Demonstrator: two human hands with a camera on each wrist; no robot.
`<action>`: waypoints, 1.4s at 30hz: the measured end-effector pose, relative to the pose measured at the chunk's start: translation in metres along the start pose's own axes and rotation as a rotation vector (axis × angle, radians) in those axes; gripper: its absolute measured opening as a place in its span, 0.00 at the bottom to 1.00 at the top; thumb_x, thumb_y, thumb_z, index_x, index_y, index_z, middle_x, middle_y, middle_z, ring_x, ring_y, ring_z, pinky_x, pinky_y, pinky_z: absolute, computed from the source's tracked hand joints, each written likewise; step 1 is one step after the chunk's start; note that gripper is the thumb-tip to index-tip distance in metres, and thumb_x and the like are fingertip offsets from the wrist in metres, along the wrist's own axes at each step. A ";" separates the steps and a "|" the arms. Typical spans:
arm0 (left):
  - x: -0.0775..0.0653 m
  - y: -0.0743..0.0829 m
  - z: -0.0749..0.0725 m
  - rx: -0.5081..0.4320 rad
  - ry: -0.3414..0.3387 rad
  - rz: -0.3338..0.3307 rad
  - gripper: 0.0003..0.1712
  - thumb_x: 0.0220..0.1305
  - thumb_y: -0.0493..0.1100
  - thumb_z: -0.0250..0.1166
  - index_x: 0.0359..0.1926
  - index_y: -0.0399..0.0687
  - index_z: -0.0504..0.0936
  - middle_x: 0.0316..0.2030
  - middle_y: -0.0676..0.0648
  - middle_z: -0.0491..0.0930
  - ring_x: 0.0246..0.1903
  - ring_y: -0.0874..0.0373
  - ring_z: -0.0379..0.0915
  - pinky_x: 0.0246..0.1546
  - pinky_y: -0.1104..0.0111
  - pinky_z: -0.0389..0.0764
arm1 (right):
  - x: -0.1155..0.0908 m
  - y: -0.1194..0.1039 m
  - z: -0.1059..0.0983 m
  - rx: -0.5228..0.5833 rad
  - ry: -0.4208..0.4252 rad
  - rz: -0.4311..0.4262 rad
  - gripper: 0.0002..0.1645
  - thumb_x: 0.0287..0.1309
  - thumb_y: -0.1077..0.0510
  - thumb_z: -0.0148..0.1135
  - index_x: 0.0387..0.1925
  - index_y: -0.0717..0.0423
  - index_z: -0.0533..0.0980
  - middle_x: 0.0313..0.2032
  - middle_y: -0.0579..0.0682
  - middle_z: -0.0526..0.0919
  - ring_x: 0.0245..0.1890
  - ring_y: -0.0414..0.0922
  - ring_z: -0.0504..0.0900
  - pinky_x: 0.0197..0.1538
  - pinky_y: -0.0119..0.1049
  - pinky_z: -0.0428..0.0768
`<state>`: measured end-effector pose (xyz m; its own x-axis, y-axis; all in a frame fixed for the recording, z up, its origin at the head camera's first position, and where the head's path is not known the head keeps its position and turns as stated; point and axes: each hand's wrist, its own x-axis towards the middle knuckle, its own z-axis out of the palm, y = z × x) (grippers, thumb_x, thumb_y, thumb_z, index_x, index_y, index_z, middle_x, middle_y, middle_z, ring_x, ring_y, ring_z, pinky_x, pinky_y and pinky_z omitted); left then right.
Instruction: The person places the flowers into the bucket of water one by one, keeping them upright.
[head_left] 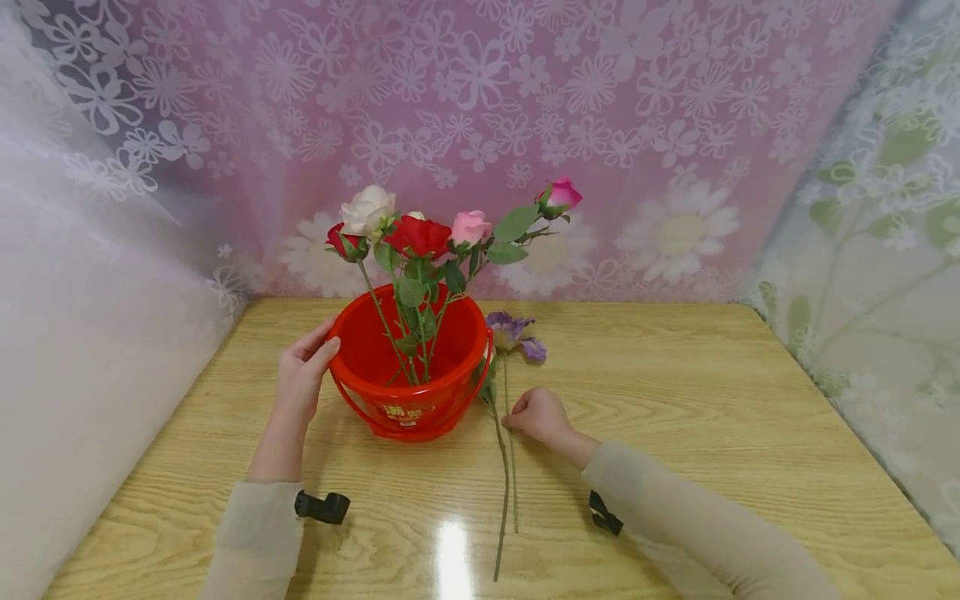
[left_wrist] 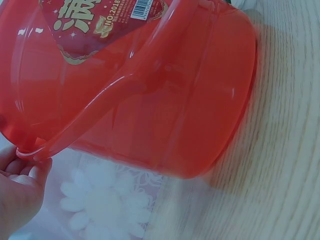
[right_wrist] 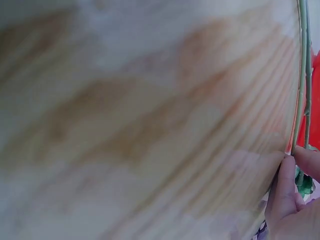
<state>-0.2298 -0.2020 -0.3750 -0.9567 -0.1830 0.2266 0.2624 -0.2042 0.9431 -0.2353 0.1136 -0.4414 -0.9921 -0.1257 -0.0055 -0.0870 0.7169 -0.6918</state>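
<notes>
A red plastic bucket (head_left: 408, 412) stands on the table, holding several artificial roses (head_left: 420, 237) in red, white and pink. At its left side my left hand (head_left: 300, 375) grips the rim, thumb and fingers pinching the edge by the handle joint in the left wrist view. Right of the bucket lie two long-stemmed flowers: a purple iris (head_left: 510, 329) and one with green leaves (head_left: 487, 390), its bloom partly hidden by the bucket. My right hand (head_left: 542, 417) pinches the iris stem (right_wrist: 301, 100) between thumb and fingers, low over the wood.
The wooden table (head_left: 660, 392) reaches to a pink flowered curtain (head_left: 480, 125) at the back. Pale patterned sheets hang at the left and right sides. A magenta rose (head_left: 561, 197) leans far out over the bucket's right rim.
</notes>
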 end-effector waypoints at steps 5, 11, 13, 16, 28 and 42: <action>0.000 0.001 0.001 -0.004 0.008 -0.003 0.25 0.59 0.32 0.56 0.57 0.26 0.63 0.41 0.58 0.76 0.43 0.63 0.72 0.43 0.77 0.73 | 0.002 0.001 -0.001 -0.003 -0.013 -0.001 0.08 0.38 0.63 0.69 0.14 0.59 0.76 0.11 0.45 0.74 0.12 0.38 0.70 0.17 0.29 0.69; 0.000 0.000 0.001 -0.009 0.011 0.000 0.25 0.59 0.31 0.55 0.57 0.25 0.63 0.40 0.58 0.76 0.42 0.63 0.72 0.42 0.77 0.73 | 0.002 0.001 -0.001 0.002 -0.024 0.013 0.07 0.37 0.65 0.66 0.13 0.59 0.76 0.11 0.45 0.75 0.11 0.39 0.69 0.15 0.29 0.67; 0.000 0.000 0.001 -0.003 0.011 -0.002 0.25 0.59 0.31 0.55 0.57 0.25 0.63 0.41 0.58 0.76 0.43 0.63 0.72 0.42 0.77 0.73 | 0.002 0.001 -0.001 0.000 -0.025 0.021 0.07 0.37 0.65 0.66 0.12 0.59 0.76 0.10 0.45 0.74 0.11 0.39 0.68 0.16 0.29 0.67; 0.000 0.000 0.002 0.000 0.011 -0.006 0.25 0.59 0.31 0.55 0.57 0.25 0.63 0.41 0.58 0.76 0.43 0.63 0.72 0.42 0.77 0.73 | 0.002 0.000 -0.002 0.026 -0.030 0.047 0.07 0.36 0.66 0.65 0.11 0.59 0.76 0.11 0.46 0.75 0.12 0.39 0.70 0.16 0.29 0.68; 0.000 0.000 0.002 -0.004 0.016 -0.007 0.25 0.59 0.31 0.55 0.57 0.25 0.63 0.40 0.58 0.77 0.44 0.62 0.72 0.42 0.77 0.73 | -0.001 0.006 -0.008 0.308 -0.085 0.217 0.03 0.40 0.72 0.59 0.21 0.70 0.78 0.18 0.54 0.79 0.16 0.43 0.77 0.22 0.33 0.79; 0.001 0.000 0.000 0.008 0.006 -0.006 0.25 0.59 0.32 0.56 0.57 0.26 0.63 0.41 0.58 0.76 0.44 0.63 0.72 0.43 0.77 0.73 | -0.011 0.001 -0.029 0.485 -0.084 0.195 0.07 0.49 0.71 0.56 0.30 0.76 0.75 0.20 0.52 0.76 0.18 0.40 0.75 0.24 0.33 0.78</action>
<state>-0.2304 -0.2020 -0.3753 -0.9574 -0.1879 0.2194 0.2557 -0.1978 0.9463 -0.2274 0.1356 -0.4208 -0.9732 -0.0909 -0.2114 0.1700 0.3354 -0.9266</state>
